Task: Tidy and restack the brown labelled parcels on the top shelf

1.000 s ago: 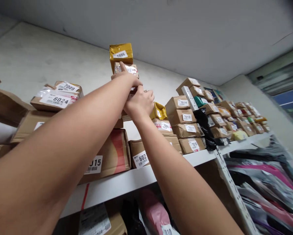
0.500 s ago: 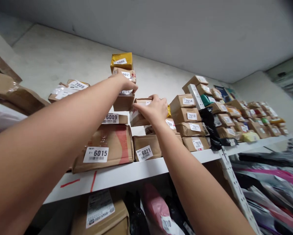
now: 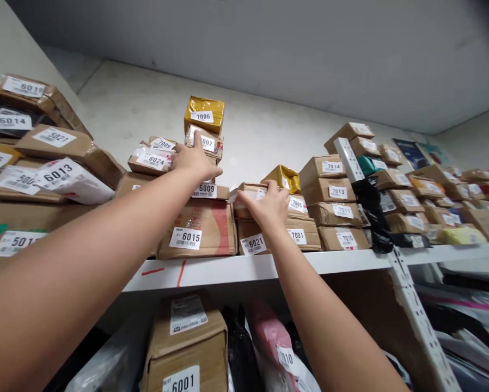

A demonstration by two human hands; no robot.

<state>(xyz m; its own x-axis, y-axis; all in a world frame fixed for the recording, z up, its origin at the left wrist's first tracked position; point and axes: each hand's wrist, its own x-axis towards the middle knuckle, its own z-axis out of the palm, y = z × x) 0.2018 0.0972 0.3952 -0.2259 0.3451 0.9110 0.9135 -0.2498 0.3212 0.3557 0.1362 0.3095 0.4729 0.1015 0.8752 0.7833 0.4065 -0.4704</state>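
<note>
Evidently, the 002 box (image 3: 210, 142) faces outward, its front longest sideways, left hand (image 3: 190, 161) and right hand (image 3: 271, 208) spread wide.

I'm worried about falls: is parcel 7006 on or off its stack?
On: the yellow parcel 7006 rests atop a cardboard box whose partly covered label shows 002.

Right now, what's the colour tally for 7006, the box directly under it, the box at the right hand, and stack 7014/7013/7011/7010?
Yellow: 1 (parcel 7006)
Brown: 6 (box under 7006, cardboard box at the right hand, 7014, 7013, 7011, 7010)
Total: 7
</note>
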